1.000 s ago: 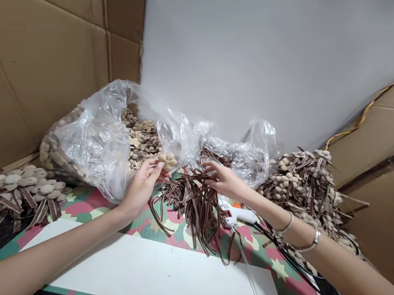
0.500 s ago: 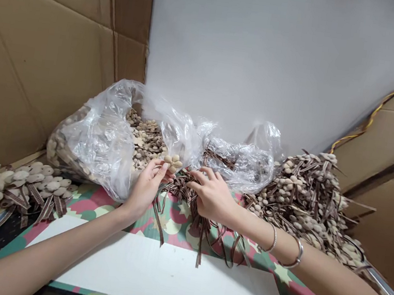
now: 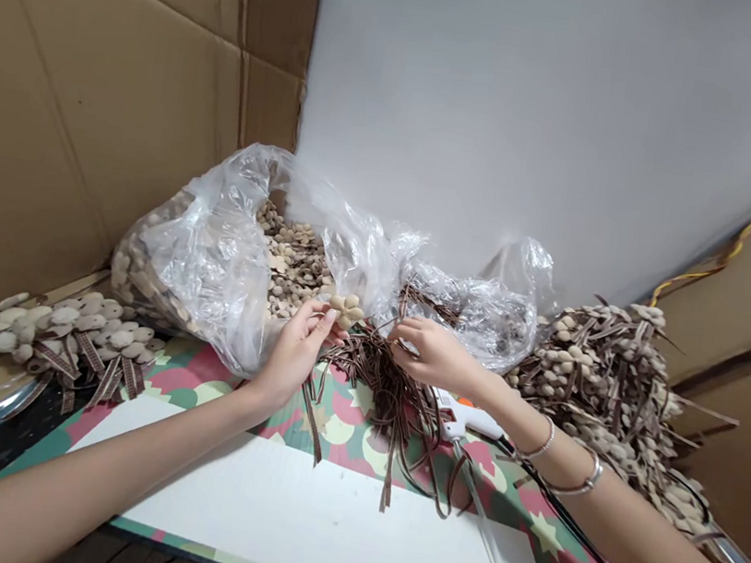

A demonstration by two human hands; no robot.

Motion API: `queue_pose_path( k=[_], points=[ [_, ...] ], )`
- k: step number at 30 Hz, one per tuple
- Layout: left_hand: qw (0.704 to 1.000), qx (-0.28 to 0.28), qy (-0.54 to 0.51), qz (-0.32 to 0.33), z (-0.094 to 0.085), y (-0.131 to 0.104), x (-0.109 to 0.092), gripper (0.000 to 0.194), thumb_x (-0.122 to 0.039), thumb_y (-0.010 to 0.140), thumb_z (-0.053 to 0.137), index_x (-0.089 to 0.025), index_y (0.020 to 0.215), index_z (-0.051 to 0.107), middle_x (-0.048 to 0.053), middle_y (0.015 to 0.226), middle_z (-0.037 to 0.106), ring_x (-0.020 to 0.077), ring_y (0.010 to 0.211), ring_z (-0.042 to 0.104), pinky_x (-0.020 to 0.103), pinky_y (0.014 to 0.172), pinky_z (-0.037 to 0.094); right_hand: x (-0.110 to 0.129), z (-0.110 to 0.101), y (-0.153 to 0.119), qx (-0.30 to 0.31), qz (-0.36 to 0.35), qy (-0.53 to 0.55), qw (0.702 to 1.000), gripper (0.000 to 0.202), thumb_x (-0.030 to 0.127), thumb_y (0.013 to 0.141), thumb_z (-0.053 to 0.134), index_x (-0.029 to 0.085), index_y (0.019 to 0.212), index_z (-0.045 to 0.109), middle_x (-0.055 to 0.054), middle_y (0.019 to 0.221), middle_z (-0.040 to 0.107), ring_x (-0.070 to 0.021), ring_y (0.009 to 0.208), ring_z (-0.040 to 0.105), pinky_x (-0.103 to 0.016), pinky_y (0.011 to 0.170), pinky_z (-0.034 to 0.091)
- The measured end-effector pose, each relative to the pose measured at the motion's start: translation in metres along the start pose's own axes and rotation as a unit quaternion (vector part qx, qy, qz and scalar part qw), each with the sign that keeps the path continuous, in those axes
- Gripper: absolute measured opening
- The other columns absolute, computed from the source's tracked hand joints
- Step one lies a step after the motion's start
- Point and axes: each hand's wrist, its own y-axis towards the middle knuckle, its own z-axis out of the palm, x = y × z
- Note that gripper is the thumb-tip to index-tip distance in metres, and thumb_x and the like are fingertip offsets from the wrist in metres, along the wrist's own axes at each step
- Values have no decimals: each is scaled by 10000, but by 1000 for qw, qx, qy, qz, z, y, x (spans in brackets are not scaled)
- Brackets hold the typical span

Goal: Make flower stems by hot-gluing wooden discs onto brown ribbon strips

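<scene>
A beige padded fabric flower (image 3: 345, 311) with rounded petals is pinched between the thumb and fingers of my left hand (image 3: 302, 346). Just right of it, my right hand (image 3: 432, 353) has its fingers closed at the top of a pile of brown stitched ribbons (image 3: 393, 405). A thin ribbon end seems to be between those fingertips, partly hidden. Below my right wrist lies a white glue gun (image 3: 468, 418) with an orange part. A long clear glue stick (image 3: 485, 544) runs from its back toward the table's front edge.
A clear plastic bag (image 3: 210, 268) full of similar flowers stands back left. Another plastic bag (image 3: 500, 313) holds ribbons. Heaps of flowers with ribbons lie at the right (image 3: 612, 389) and left (image 3: 70, 337). A white board (image 3: 315, 515) lies on the patterned cover (image 3: 207, 388); cardboard walls (image 3: 94, 93) flank the table.
My right hand's spread fingers have closed at the ribbon pile. The view has shifted slightly, and the glue gun under my right arm now shows. My left hand keeps the flower.
</scene>
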Motion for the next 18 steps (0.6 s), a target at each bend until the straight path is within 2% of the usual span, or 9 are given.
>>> queue_pose_path(
  k=[2,4,6,8,11,16,18],
  points=[
    [1000,0,-2,-1,0,0,0,216,-375,819,531,-188,926,514,2,766,622,140,739,593,282,759,459,-8,11,4,-2,43,16,999,275,213,773,528,143,1032,588,-117,973,620,-227,867,552,-311,710,405],
    [1000,1,-3,-1,0,0,0,209,-370,821,530,-189,925,516,4,782,623,138,745,589,281,761,457,-16,24,8,4,68,25,997,359,158,711,567,136,1070,571,-121,923,637,-234,790,580,-293,624,410],
    [1000,4,-1,-1,0,0,-1,206,-368,828,522,-185,925,516,11,800,625,136,746,587,282,760,457,-23,33,11,-5,86,35,996,356,90,706,524,136,1055,571,-101,847,651,-211,713,590,-272,579,403],
    [1000,7,3,-4,0,-1,-1,209,-367,834,513,-182,931,515,18,805,630,141,748,590,284,754,458,-30,33,14,-33,108,51,992,341,68,743,457,131,1064,552,-101,873,651,-193,723,594,-266,599,413],
    [1000,14,7,-6,1,-2,-3,211,-368,838,505,-182,935,520,24,825,644,148,762,599,288,758,456,-36,19,16,-70,136,78,985,316,123,802,434,123,1110,508,-121,966,636,-196,801,593,-285,665,435],
    [999,39,17,-15,2,-6,-5,198,-368,839,498,-184,905,523,35,860,671,165,796,620,300,774,444,-34,-12,6,-44,133,154,978,249,277,819,522,175,1044,558,-93,961,662,-192,828,623,-289,675,481],
    [998,55,13,-13,3,-7,-6,186,-359,846,489,-183,898,519,41,882,673,171,820,624,304,786,443,-30,-23,-4,-71,137,181,971,248,304,829,514,178,1035,573,-95,992,659,-189,846,629,-289,677,493]
  ],
)
